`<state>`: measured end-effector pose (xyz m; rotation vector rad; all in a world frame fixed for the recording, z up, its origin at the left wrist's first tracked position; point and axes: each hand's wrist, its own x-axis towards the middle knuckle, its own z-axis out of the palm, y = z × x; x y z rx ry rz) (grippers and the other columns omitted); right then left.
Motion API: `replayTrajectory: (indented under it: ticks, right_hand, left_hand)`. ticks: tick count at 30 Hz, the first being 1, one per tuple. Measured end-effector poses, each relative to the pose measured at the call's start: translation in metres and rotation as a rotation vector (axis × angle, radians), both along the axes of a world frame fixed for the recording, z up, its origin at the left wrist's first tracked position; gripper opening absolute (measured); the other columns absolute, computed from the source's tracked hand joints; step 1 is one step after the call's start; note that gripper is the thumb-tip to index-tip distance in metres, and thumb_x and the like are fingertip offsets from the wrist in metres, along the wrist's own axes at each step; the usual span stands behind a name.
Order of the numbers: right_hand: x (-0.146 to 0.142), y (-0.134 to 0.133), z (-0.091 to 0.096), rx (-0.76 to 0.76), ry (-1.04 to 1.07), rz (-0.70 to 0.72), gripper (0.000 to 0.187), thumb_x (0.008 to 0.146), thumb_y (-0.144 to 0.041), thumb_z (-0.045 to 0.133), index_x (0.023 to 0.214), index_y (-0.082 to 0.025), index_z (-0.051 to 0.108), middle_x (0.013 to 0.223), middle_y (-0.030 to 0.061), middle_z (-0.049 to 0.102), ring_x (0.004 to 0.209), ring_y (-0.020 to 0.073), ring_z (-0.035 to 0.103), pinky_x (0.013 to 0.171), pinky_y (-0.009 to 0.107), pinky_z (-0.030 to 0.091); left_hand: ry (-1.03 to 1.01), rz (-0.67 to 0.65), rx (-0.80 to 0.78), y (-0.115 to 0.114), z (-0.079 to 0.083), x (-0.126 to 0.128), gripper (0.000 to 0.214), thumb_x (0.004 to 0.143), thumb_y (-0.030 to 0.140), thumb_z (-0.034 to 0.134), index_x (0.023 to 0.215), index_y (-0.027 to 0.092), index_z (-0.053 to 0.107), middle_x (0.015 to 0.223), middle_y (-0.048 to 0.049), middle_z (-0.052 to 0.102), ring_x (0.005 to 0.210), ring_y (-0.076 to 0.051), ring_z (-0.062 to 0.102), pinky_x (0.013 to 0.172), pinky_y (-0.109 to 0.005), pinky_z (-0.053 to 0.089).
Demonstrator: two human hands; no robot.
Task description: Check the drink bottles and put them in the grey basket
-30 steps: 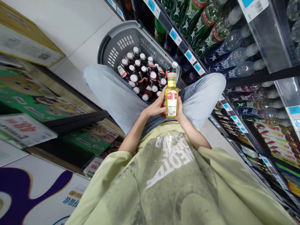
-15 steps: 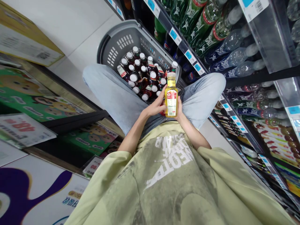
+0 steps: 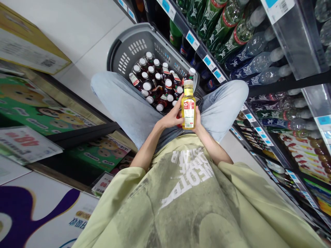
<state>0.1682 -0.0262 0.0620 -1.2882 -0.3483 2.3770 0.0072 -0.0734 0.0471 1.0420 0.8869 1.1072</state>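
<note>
A bottle of yellow drink [image 3: 189,112] with a pale cap and a red-and-white label stands upright before my lap. My left hand [image 3: 171,117] grips its left side, with the thumb and fingers against it. From the right, my right hand [image 3: 198,120] is closed on the same bottle; most of its fingers are hidden behind it. A bit of something red shows below my left fingers, too small to make out. Just beyond the hands, a grey basket [image 3: 134,30] holds several dark red bottles [image 3: 155,86] with white caps.
Shelves of bottled drinks [image 3: 232,24] with price tags [image 3: 192,39] run along the right. On the left are a low shelf with green cartons [image 3: 38,103], a price sign [image 3: 28,142] and a yellow box [image 3: 31,38]. My bent knees [image 3: 113,93] flank the basket's near end.
</note>
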Motion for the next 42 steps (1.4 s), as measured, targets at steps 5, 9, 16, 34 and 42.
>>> replayTrajectory:
  ticks: [5, 9, 16, 34, 42]
  right_hand:
    - [-0.002, -0.002, -0.001, 0.021, -0.017, -0.051, 0.070, 0.097, -0.085, 0.048, 0.108, -0.022, 0.074, 0.079, 0.0044, 0.069, 0.075, 0.0232, 0.067, 0.067, 0.035, 0.060]
    - [-0.003, -0.001, -0.001, 0.006, -0.012, -0.062, 0.071, 0.100, -0.083, 0.043, 0.105, -0.020, 0.074, 0.078, 0.0041, 0.069, 0.071, 0.0212, 0.065, 0.065, 0.033, 0.058]
    - [-0.004, -0.001, 0.006, -0.015, -0.028, -0.046, 0.061, 0.093, -0.082, 0.060, 0.101, -0.023, 0.075, 0.074, 0.0032, 0.070, 0.074, 0.0234, 0.070, 0.065, 0.034, 0.062]
    - [-0.001, -0.001, -0.001, -0.030, -0.030, -0.029, 0.067, 0.093, -0.085, 0.056, 0.109, -0.023, 0.074, 0.080, 0.0046, 0.073, 0.076, 0.0249, 0.071, 0.063, 0.035, 0.062]
    - [0.001, 0.000, -0.001, -0.056, 0.012, -0.009, 0.068, 0.103, -0.080, 0.042, 0.111, -0.020, 0.073, 0.085, 0.0059, 0.075, 0.073, 0.0226, 0.069, 0.063, 0.034, 0.059]
  left_hand:
    - [0.010, 0.056, 0.012, 0.003, 0.011, 0.002, 0.146, 0.075, 0.058, 0.098, 0.183, 0.036, 0.002, 0.177, -0.0179, 0.036, 0.134, -0.039, 0.063, 0.112, -0.054, 0.059]
    - [-0.003, 0.063, 0.019, 0.004, 0.015, 0.003, 0.151, 0.071, 0.060, 0.101, 0.183, 0.035, 0.002, 0.177, -0.0183, 0.035, 0.141, -0.043, 0.059, 0.116, -0.056, 0.056]
    - [-0.028, -0.006, -0.047, -0.001, 0.003, 0.001, 0.156, 0.070, 0.060, 0.102, 0.182, 0.038, -0.005, 0.166, -0.0188, 0.048, 0.121, -0.037, 0.068, 0.103, -0.056, 0.063]
    - [0.012, 0.023, -0.004, -0.002, -0.013, 0.001, 0.148, 0.076, 0.060, 0.095, 0.183, 0.032, -0.004, 0.175, -0.0207, 0.038, 0.132, -0.041, 0.064, 0.110, -0.058, 0.058]
    - [-0.048, 0.039, -0.054, -0.002, -0.004, 0.000, 0.138, 0.078, 0.057, 0.092, 0.183, 0.035, 0.004, 0.177, -0.0184, 0.038, 0.129, -0.042, 0.067, 0.106, -0.059, 0.063]
